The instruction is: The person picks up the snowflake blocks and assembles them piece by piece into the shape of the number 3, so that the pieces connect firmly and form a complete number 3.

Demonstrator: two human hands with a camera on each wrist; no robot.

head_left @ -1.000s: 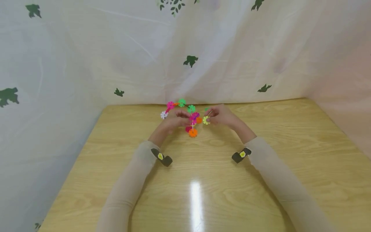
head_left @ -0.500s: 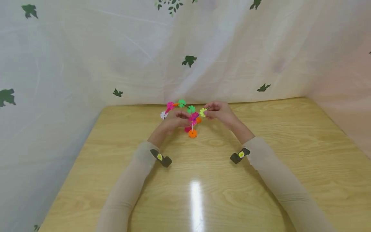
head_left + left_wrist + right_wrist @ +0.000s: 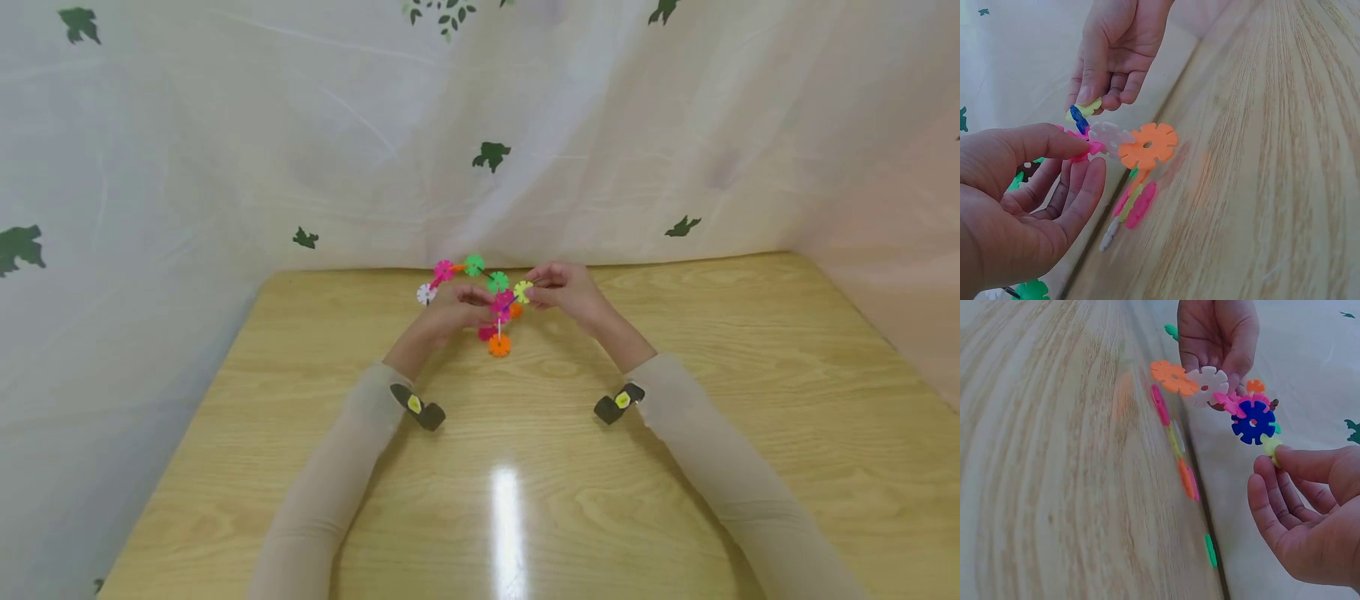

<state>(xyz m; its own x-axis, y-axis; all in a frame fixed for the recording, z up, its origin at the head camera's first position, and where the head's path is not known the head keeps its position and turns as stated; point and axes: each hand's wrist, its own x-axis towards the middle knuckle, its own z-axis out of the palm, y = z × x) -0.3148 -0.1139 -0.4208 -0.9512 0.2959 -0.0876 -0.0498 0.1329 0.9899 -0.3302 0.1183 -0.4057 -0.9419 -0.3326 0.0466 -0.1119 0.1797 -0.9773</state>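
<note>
My left hand pinches a pink notched disc between thumb and fingers. It belongs to a linked chain of notched plastic discs. A white disc and an orange disc stick out from the pink one towards me. On its other side a blue disc is joined on edge. My right hand pinches a yellow disc, whose rim meets the blue disc's edge. Beyond the left hand the chain runs on through green discs, another pink disc and a white one.
On the wooden table under the hands lie a pink disc, an orange disc and a green disc, among others. A pale printed cloth hangs behind the table's back edge.
My right hand has brought the yellow disc left and farther from me, up to the blue disc. The left hand and its chain have stayed almost still.
</note>
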